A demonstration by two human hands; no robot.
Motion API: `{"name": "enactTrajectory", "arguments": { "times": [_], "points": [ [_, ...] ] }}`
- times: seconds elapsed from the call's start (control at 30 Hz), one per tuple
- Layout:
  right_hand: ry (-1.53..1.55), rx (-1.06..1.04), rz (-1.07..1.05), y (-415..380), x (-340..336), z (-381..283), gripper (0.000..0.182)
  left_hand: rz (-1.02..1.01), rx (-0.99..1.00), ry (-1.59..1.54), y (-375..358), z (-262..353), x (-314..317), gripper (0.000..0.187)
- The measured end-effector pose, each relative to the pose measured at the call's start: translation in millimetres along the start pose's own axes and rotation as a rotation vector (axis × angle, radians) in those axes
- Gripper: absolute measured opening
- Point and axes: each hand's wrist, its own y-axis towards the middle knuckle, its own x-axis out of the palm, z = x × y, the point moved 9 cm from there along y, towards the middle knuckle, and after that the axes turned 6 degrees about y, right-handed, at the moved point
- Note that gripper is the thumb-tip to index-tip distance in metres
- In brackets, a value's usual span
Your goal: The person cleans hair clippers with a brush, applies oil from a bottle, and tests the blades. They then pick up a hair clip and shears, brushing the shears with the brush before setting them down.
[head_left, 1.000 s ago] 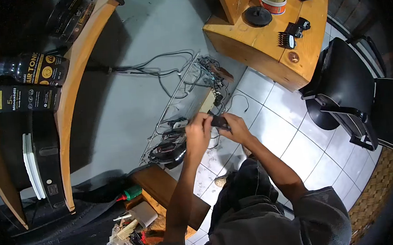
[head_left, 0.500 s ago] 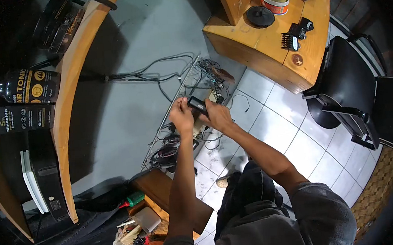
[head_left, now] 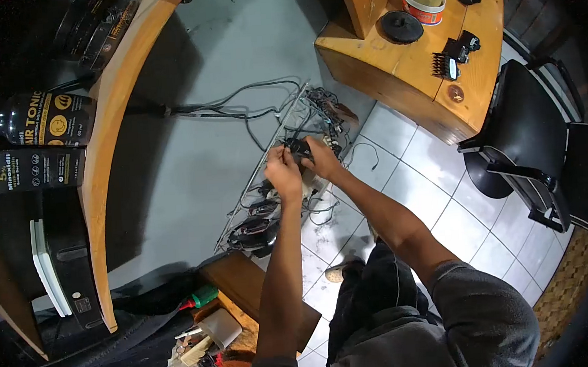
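Note:
Between my two hands is a small black hair clipper [head_left: 298, 148], partly covered by fingers. My left hand [head_left: 284, 172] is closed, its thumb and fingertips pinching the clipper's left end. My right hand [head_left: 322, 160] wraps around the other end from the right. Both hands are above a low ledge of tangled cables [head_left: 329, 106] by the grey wall. Just below my left hand, several dark objects with cords [head_left: 253, 234] lie on the same ledge.
On the wooden counter [head_left: 388, 61] at upper right are a black comb guard [head_left: 445, 66], a round black lid [head_left: 402, 26] and a tub [head_left: 424, 9]. A black chair [head_left: 518, 123] stands at right. A shelf at left holds a hair tonic bottle [head_left: 51, 118]. A cluttered box [head_left: 207, 353] sits at lower left.
The clipper has turned in my hands, and my left fingers now grip its end more closely. The whole view has shifted slightly as my head moved.

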Motion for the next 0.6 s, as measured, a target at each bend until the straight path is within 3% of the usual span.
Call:
{"name": "enactTrajectory", "arguments": {
  "times": [0.07,0.3,0.37,0.6],
  "points": [
    [0.081,-0.089,0.032,6.4,5.0,2.8,0.046,0.011,0.036,0.066,1.4,8.1,-2.7,0.008],
    [0.091,-0.031,0.018,1.2,12.4,11.7,0.053,-0.020,-0.070,0.037,-2.9,9.0,-5.6,0.008],
    [0.047,-0.146,0.164,-11.7,-2.3,4.5,0.061,0.035,0.035,0.036,-7.4,17.4,-9.0,0.007],
    [-0.052,-0.114,0.256,-91.1,-38.8,-38.9,0.064,-0.006,-0.060,-0.017,-64.6,30.2,-29.1,0.004]
  ]
}}
